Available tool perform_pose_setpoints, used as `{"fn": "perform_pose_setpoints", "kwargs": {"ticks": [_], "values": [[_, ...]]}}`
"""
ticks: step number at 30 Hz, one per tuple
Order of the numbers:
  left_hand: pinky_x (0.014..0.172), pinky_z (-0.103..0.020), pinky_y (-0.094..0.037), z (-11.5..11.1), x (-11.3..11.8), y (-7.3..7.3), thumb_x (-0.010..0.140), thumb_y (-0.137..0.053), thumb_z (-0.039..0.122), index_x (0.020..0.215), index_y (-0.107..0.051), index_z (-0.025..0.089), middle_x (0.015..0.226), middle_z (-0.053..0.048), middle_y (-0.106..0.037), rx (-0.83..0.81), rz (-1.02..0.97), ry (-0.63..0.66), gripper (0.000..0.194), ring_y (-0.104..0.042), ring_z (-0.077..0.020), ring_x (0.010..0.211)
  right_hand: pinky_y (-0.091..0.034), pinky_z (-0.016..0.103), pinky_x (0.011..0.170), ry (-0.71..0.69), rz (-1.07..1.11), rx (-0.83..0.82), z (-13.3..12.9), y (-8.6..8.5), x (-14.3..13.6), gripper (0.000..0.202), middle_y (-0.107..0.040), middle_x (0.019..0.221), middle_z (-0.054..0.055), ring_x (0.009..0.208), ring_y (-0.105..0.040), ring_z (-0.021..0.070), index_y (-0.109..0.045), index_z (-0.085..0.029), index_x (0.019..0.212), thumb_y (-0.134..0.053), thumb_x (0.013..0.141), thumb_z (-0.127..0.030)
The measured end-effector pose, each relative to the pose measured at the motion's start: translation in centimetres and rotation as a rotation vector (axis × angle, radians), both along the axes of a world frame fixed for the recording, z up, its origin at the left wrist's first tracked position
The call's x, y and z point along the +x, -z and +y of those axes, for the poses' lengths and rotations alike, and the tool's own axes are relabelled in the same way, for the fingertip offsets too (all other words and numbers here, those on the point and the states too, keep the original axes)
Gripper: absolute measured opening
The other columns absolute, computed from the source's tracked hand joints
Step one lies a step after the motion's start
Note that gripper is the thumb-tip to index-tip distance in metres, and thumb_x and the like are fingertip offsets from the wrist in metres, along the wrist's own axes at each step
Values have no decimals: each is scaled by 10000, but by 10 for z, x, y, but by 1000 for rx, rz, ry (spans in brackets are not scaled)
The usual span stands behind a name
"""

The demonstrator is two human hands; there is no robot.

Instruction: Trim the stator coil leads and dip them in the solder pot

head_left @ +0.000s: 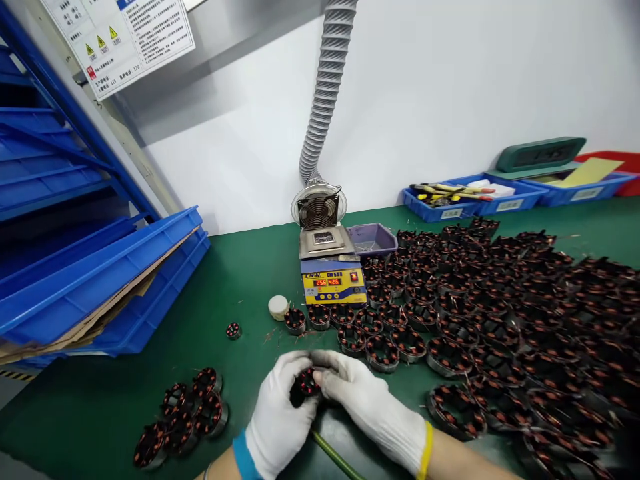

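Observation:
My left hand [281, 413], in a white glove with a blue cuff, is closed around a dark wound motor stator [306, 384] with copper and red spots. My right hand [361, 399], gloved in white with a yellow cuff, pinches the same stator from the other side, its thumb against the face. Fingers cover most of the stator. Below them a green rod or cable [334, 456] runs toward the front edge; I cannot tell what it belongs to. Several wound stators [180, 420] lie in a cluster to the left. One small stator [233, 330] sits alone beyond them.
A solder pot [334, 285] with a lit display stands ahead, under a flexible exhaust duct [327, 87]. Many stators [480, 320] cover the right side. A round white tub [278, 307], purple tray [373, 239], blue tool bin [440, 208] and stacked blue crates [165, 267] surround the area.

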State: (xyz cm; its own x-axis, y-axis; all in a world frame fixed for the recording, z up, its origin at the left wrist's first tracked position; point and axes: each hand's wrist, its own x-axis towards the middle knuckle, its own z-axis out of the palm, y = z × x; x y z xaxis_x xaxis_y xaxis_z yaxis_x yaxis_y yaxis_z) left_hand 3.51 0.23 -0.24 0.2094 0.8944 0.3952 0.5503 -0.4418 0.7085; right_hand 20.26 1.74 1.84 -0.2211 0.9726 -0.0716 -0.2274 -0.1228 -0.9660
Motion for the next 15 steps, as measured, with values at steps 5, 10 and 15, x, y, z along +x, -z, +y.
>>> {"fn": "perform_pose_setpoints", "kwargs": {"ticks": [5, 10, 15], "values": [[1082, -427, -466, -1, 3, 0, 788, -660, 246, 1170, -661, 203, 1324, -131, -634, -117, -79, -7, 384, -586, -286, 1239, -541, 406, 955, 10, -69, 68, -6, 4, -1, 408, -745, 1068, 105, 1001, -695, 258, -701, -170, 1090, -623, 720, -324], [984, -406, -511, 3, 5, -16, 740, -694, 318, 1137, -686, 189, 1155, -119, -721, -382, -172, -40, 417, -669, -289, 1051, -548, 414, 948, 151, -465, 337, -8, 12, 6, 395, -736, 1126, 92, 1043, -689, 276, -732, -204, 1108, -552, 770, -300], [635, -287, -479, 4, 3, -32, 745, -621, 370, 753, -659, 180, 738, -49, -686, -637, -106, -33, 194, -610, -203, 700, -576, 365, 863, 195, -580, 468, -8, 18, 7, 354, -761, 1049, 63, 955, -714, 257, -750, -239, 1081, -571, 781, -294]]}}
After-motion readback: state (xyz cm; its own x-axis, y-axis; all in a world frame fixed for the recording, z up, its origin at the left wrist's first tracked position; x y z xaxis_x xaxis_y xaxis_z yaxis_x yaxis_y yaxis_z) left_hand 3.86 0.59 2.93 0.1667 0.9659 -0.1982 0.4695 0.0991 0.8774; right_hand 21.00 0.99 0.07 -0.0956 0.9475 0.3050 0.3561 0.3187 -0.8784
